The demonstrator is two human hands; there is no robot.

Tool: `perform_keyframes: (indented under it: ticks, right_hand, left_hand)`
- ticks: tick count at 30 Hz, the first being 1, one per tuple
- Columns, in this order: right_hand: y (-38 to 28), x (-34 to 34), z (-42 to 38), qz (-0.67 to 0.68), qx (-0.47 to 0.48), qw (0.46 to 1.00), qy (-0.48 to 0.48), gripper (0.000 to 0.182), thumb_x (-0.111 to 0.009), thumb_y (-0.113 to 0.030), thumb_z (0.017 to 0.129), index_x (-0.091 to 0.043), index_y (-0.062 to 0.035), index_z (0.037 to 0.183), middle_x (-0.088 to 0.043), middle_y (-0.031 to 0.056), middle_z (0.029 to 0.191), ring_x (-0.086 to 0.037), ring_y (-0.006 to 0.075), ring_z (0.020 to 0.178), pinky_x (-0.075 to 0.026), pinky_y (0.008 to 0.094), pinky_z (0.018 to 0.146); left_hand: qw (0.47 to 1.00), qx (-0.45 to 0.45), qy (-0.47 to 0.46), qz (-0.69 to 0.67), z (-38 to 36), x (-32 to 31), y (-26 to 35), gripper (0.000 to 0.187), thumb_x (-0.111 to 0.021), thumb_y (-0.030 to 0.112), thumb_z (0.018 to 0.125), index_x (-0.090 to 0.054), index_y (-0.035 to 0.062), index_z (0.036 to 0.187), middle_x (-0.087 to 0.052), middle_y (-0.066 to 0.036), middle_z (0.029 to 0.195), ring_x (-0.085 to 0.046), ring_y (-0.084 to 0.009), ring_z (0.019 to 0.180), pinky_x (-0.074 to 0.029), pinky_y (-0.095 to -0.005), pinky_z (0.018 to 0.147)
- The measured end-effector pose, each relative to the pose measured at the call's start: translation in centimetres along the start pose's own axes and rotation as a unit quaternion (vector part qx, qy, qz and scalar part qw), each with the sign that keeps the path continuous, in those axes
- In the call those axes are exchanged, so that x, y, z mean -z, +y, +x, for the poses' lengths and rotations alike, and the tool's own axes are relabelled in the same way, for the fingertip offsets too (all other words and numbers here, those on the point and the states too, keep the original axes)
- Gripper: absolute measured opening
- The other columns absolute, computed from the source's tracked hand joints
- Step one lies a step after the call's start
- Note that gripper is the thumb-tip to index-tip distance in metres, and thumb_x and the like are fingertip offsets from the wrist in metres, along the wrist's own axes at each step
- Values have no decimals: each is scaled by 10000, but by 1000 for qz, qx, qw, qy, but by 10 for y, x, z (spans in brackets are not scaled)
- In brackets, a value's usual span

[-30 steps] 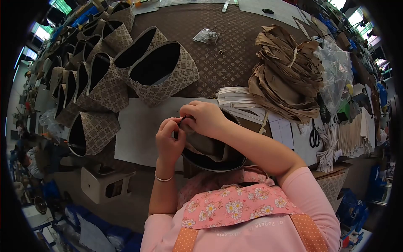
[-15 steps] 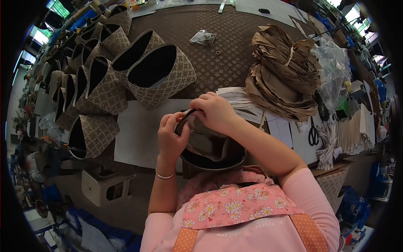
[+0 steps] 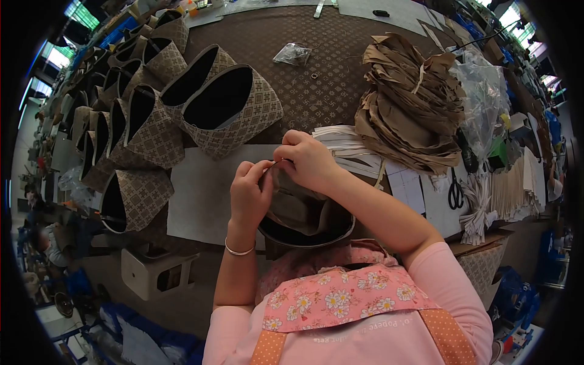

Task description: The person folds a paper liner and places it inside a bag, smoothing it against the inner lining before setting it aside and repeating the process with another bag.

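In front of my chest is an open bag body (image 3: pixel 307 213) with a brown lining and a dark rim. My left hand (image 3: pixel 248 193) pinches the rim on its far left side, thumb inside the opening. Close beside it, my right hand (image 3: pixel 309 163) grips the same rim between thumb and curled fingers. Part of the edge between the two hands is hidden by the fingers. Beneath lies a pale sheet (image 3: pixel 198 201) on the table.
Patterned bag bodies (image 3: pixel 234 112) stand in rows at the left. Bundled brown fabric (image 3: pixel 410 103) lies right, near white strips (image 3: pixel 347 149) and black scissors (image 3: pixel 455 193). A small plastic packet (image 3: pixel 293 54) and a ring (image 3: pixel 314 76) lie further back. A white stool (image 3: pixel 143 274) stands lower left.
My fingers have shifted slightly on the rim, and the fingertips of both hands are closed more tightly over its edge. The bag body stays almost in place.
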State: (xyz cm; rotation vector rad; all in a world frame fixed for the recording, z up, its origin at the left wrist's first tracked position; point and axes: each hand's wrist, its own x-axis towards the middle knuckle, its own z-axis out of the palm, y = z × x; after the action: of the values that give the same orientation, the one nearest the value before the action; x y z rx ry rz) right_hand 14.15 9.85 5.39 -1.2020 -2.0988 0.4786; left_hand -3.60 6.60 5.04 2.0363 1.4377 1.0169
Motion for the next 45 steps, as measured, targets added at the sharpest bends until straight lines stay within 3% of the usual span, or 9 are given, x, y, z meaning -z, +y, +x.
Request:
perform_keyframes:
  ticks: [10, 19, 22, 24, 34, 36, 40, 42, 45]
  right_hand:
    - [2, 7, 6, -48, 0, 995, -85, 123, -692, -114, 775, -674, -106, 896, -632, 52, 940, -594, 265, 948, -506, 359, 813]
    - [-25, -13, 12, 9, 122, 979, -166, 146, -698, -179, 784, -700, -119, 916, -649, 14, 980, -607, 226, 998, -520, 339, 831]
    - [-17, -16, 14, -3, 163, 973, -164, 118, -685, -156, 761, -711, -152, 876, -641, -10, 994, -601, 206, 971, -534, 324, 782]
    - [-18, -16, 14, -29, 170, 968, -180, 113, -680, -154, 761, -709, -157, 870, -638, -18, 984, -599, 202, 963, -535, 320, 775]
    - [-25, -12, 10, -52, 200, 965, -162, 160, -680, -165, 764, -736, -190, 913, -633, -45, 947, -578, 183, 962, -529, 308, 746]
    - [-26, -12, 9, -46, 197, 966, -160, 143, -687, -177, 768, -723, -177, 906, -641, -37, 960, -583, 191, 957, -527, 318, 755]
    - [-28, -14, 9, -49, 170, 969, -174, 106, -689, -186, 771, -703, -167, 874, -642, -20, 959, -588, 198, 961, -533, 330, 739]
    - [-30, -15, 8, -58, 174, 966, -183, 105, -685, -176, 767, -698, -163, 870, -639, -17, 958, -591, 199, 961, -536, 331, 730]
    - [-33, -18, 5, -64, 177, 964, -185, 130, -685, -158, 746, -706, -164, 875, -630, -20, 949, -593, 199, 966, -538, 336, 730]
  left_hand:
    - [993, 15, 93, -70, -26, -1, -1, 324, -692, 81, 816, -637, -3, 1124, -592, -138, 940, -620, -270, 877, -523, -331, 771]
    - [995, 55, 23, -76, -48, 12, -9, 309, -617, 6, 829, -612, -27, 1136, -648, -185, 1128, -631, -334, 1016, -512, -365, 850]
    - [995, 68, -2, -74, -52, 14, -8, 287, -612, -14, 860, -621, -18, 1146, -679, -154, 1037, -670, -236, 920, -512, -309, 825]
    - [996, 68, -8, -62, -56, 12, -14, 308, -586, -21, 840, -612, -48, 1146, -654, -196, 1132, -638, -339, 1035, -513, -360, 883]
    - [988, 84, -39, -127, -56, 17, -17, 332, -544, -38, 830, -601, -57, 1156, -642, -207, 1158, -637, -344, 1041, -512, -355, 878]
    - [986, 83, -47, -136, -56, 18, -19, 322, -530, -13, 897, -600, -27, 1211, -665, -152, 1105, -636, -195, 966, -488, -276, 843]
    - [989, 51, -34, -131, -54, 15, -17, 290, -531, -6, 899, -610, -25, 1178, -666, -143, 1055, -627, -191, 913, -485, -280, 818]
    - [985, 91, -68, -126, -55, 16, -19, 339, -519, -13, 836, -606, -18, 1165, -639, -205, 1160, -632, -353, 1036, -503, -363, 877]
    - [984, 96, -76, -131, -56, 18, -17, 312, -528, 5, 849, -603, -21, 1151, -642, -212, 1142, -632, -360, 1022, -502, -367, 860]
